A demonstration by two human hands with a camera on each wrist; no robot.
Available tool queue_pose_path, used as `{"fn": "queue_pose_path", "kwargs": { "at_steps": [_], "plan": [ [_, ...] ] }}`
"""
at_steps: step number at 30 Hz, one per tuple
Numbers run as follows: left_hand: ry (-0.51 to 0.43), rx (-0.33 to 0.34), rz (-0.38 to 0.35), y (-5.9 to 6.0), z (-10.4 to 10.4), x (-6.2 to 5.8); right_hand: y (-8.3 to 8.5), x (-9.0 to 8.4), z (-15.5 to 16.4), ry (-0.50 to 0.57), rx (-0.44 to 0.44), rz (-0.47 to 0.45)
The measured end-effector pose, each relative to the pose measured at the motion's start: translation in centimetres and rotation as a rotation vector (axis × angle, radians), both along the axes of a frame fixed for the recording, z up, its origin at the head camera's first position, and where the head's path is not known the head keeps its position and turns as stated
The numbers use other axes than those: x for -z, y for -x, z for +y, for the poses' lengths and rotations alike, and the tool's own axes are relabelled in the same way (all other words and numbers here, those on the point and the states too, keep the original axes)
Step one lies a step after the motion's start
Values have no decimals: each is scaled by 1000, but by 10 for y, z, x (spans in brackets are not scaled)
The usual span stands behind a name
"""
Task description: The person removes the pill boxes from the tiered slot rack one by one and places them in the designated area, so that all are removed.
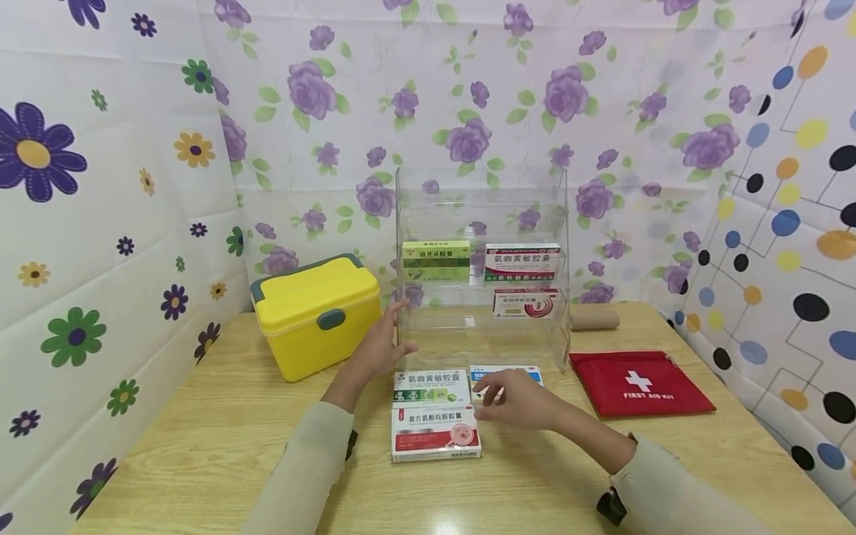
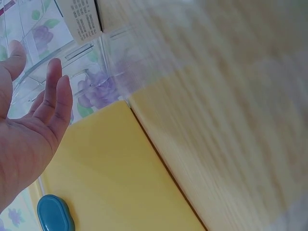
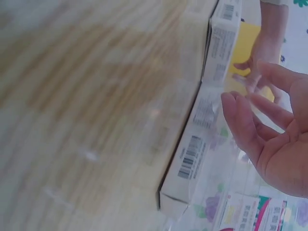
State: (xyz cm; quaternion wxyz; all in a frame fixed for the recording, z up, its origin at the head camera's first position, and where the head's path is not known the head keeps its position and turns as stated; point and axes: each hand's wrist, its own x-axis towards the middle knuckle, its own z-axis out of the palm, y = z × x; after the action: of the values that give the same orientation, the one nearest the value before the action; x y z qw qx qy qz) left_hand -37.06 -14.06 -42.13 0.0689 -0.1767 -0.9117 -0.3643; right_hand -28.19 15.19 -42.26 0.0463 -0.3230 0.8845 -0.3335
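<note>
A clear tiered display rack stands on the table. My left hand is at its left side, fingers and thumb spread around the side edge; the left wrist view shows the fingers loosely bent. Flat in front of the rack lie a green-and-white medicine box, a red-and-white medicine box and a blue-and-white medicine box, partly hidden by my right hand. That hand hovers over the boxes with fingers loosely bent and nothing held; in the right wrist view a gap shows between thumb and fingers.
On the rack stand a green medicine box, a white-and-magenta box and a smaller red-and-white box. A yellow case is left of the rack. To the right lie a red first aid pouch and a brown roll.
</note>
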Motion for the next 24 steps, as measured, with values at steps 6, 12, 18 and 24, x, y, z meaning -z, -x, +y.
{"fn": "queue_pose_path", "kwargs": {
  "at_steps": [6,12,18,24],
  "plan": [
    [0,5,-3,0,0,-1,6,-2,9,37,66,46],
    [-10,4,-9,1,0,-1,11,-6,17,106,147,63],
    [-10,3,-3,1,2,1,21,-7,27,206,285,103],
    [-11,-7,-1,1,2,1,33,-10,35,238,407,181]
  ]
}}
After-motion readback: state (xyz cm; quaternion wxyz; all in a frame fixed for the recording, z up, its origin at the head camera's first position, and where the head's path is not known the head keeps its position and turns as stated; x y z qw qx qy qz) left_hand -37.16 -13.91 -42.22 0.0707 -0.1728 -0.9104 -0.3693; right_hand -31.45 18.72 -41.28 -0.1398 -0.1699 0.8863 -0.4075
